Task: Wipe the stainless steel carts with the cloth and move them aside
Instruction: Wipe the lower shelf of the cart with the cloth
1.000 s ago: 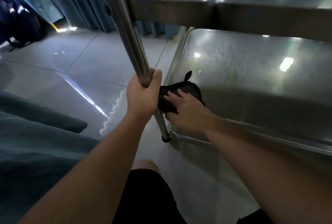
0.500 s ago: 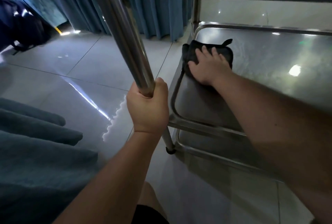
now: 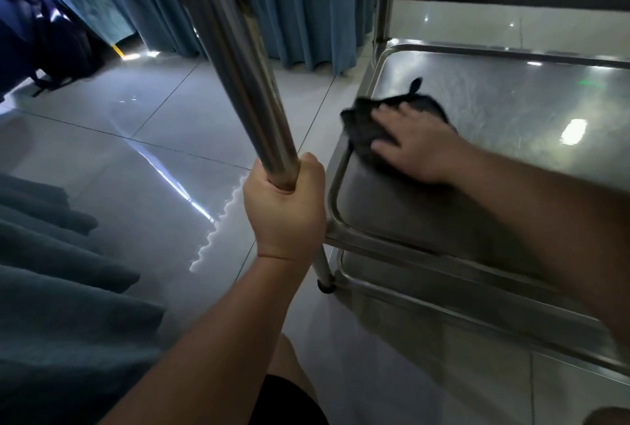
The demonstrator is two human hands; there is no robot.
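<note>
Head view: left hand (image 3: 284, 206) grips cart leg (image 3: 238, 59); right hand (image 3: 414, 145) (fingers flat) presses cloth (image 3: 366, 131) on shelf (image 3: 511, 100).

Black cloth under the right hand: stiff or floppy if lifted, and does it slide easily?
The black wiping cloth is probably floppy: its edges bunch. It likely slides easily on the smooth stainless steel shelf under the flat right hand.

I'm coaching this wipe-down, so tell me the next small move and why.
Probably sweep the cloth rightward across the shelf. The right hand presses it flat at the shelf's left edge, and the wide stretch to the right lies beyond the cloth. The left hand grips the cart leg, steadying the cart.
</note>
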